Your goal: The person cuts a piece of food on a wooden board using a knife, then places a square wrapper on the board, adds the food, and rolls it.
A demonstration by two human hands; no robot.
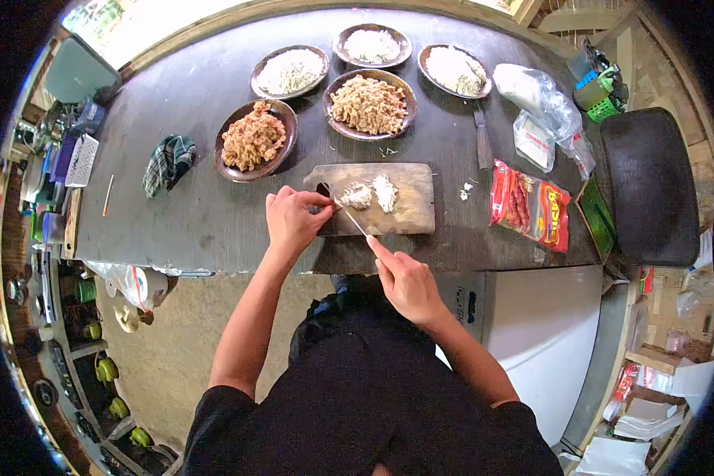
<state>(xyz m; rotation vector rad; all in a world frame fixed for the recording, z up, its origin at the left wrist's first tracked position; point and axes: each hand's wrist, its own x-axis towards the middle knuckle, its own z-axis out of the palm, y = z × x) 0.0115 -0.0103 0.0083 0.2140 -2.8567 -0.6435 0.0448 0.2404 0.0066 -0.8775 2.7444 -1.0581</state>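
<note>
My right hand (408, 287) is closed round the handle of a knife, index finger stretched along it. The thin knife blade (352, 218) points up and left over a wooden cutting board (412, 216). At the board's left end, my left hand (295, 218) is pinched at the fingertips beside the blade tip; what it holds is too small to make out. Two small heaps of pale shredded food lie on the board, a left heap (358, 195) close to the blade and a right heap (385, 193).
Beyond the board stand a plate of reddish-brown pieces (252, 139), a plate of tan pieces (369, 105) and several plates of white shreds (292, 71). Rightward lie a second knife (483, 144), a red food packet (529, 206) and plastic bags (535, 99). A checked cloth (169, 164) lies left.
</note>
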